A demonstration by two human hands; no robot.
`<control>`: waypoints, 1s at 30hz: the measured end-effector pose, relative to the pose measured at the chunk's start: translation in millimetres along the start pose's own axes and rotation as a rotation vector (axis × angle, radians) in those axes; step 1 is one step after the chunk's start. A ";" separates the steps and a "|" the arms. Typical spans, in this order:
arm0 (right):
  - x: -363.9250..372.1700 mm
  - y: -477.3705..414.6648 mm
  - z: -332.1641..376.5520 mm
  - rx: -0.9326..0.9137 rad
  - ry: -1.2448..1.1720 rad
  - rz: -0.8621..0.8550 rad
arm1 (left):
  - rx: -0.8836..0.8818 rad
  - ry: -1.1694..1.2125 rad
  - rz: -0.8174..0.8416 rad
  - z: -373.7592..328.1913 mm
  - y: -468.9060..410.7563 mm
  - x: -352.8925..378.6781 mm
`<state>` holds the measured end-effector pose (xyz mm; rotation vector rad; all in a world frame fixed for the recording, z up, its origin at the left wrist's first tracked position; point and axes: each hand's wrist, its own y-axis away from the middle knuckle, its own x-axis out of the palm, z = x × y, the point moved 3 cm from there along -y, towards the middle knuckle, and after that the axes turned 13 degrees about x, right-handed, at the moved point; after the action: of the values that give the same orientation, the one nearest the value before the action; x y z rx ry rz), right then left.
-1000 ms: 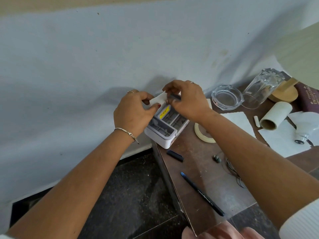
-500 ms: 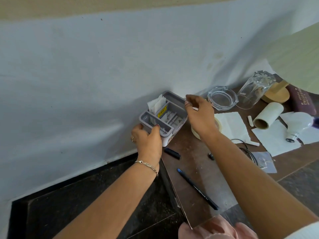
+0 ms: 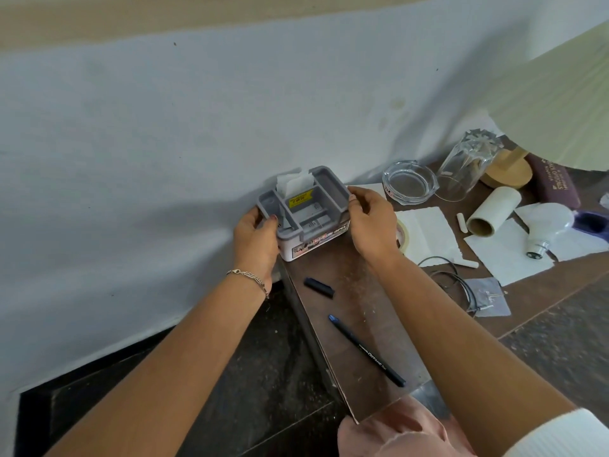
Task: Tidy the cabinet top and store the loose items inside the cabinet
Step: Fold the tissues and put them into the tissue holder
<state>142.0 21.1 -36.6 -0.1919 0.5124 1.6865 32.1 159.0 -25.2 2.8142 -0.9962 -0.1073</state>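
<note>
Left hand (image 3: 255,235) and right hand (image 3: 372,222) are apart; nearer than them lie a pen (image 3: 365,349) and a cap (image 3: 319,287). Between them they clasp the organiser box (image 3: 306,214) by opposite ends, on the cabinet top's (image 3: 356,291) corner. Best lifted level, clear of the ashtray (image 3: 408,184) beyond the right hand.

Box (image 3: 308,214): matt grey plastic tray over a white body with a glossy printed label. Cabinet top (image 3: 359,285): brown wood-look, semi-gloss, scuffed. Ashtray (image 3: 408,183) and tumbler (image 3: 468,166): clear glossy glass. Napkins (image 3: 428,235): white matt paper, ragged edges. Pen (image 3: 365,349): smooth dark plastic. Tube (image 3: 494,206): matt cardboard. Lamp base (image 3: 509,168): pale wood. Shade (image 3: 560,103): pleated, matt cream. Bracelet (image 3: 250,278): shiny metal chain.
</note>
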 end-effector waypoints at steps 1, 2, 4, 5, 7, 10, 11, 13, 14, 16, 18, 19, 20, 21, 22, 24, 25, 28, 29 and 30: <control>-0.4 0.5 0.0 -0.001 0.004 0.007 | -0.005 0.000 -0.001 -0.8 1.0 0.2; -1.0 1.2 -0.3 0.001 0.010 0.017 | 0.000 -0.006 -0.001 -1.3 1.2 0.1; -3.2 3.3 -2.1 0.030 0.017 0.031 | 0.026 -0.027 -0.010 -4.5 1.8 0.2; -5.2 4.7 -3.1 0.049 0.016 0.031 | 0.046 -0.057 -0.017 -7.2 2.7 0.2; -12.4 7.3 -5.1 0.066 0.013 0.014 | 0.108 -0.170 -0.042 -13.0 7.1 0.7; -30.1 11.7 -9.0 0.064 -0.002 -0.032 | 0.445 -0.327 -0.086 -29.0 20.3 8.1; -37.6 14.2 -11.2 0.062 -0.014 -0.047 | 0.568 -0.346 -0.079 -34.3 27.1 14.4; -55.5 20.1 -16.5 0.061 0.010 -0.097 | 0.686 -0.347 -0.021 -38.6 38.6 31.6; -65.8 22.9 -19.8 0.063 0.038 -0.133 | 0.703 -0.344 0.023 -38.8 44.3 42.1; -86.9 25.9 -27.8 0.073 0.081 -0.197 | 0.724 -0.366 0.133 -37.2 55.2 65.3; -108.7 27.5 -36.1 0.104 0.137 -0.233 | 0.716 -0.425 0.255 -32.3 61.1 88.8; -119.3 28.4 -40.4 0.125 0.172 -0.241 | 0.702 -0.471 0.329 -28.2 62.2 100.3; -128.8 28.9 -44.7 0.146 0.204 -0.242 | 0.692 -0.530 0.406 -24.2 62.8 111.2; -137.0 28.4 -49.0 0.164 0.234 -0.236 | 0.692 -0.585 0.475 -19.9 63.5 120.8; -143.9 26.9 -52.8 0.177 0.265 -0.227 | 0.692 -0.623 0.532 -15.5 64.3 129.1; -153.6 21.3 -59.1 0.196 0.334 -0.216 | 0.689 -0.669 0.594 -7.3 63.7 142.7; -156.0 17.8 -61.7 0.200 0.372 -0.212 | 0.691 -0.698 0.593 -3.6 62.1 147.4; -154.8 5.5 -69.1 0.194 0.487 -0.190 | 0.681 -0.754 0.565 5.3 51.3 156.0; -151.8 1.2 -70.8 0.190 0.522 -0.172 | 0.674 -0.783 0.579 9.2 46.5 158.2; -148.5 -3.0 -71.8 0.181 0.549 -0.153 | 0.673 -0.821 0.608 13.1 42.6 159.7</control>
<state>161.3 -142.7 -40.6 -0.5549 1.0279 1.4200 128.1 24.1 -33.5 2.8226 -2.3963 -1.0889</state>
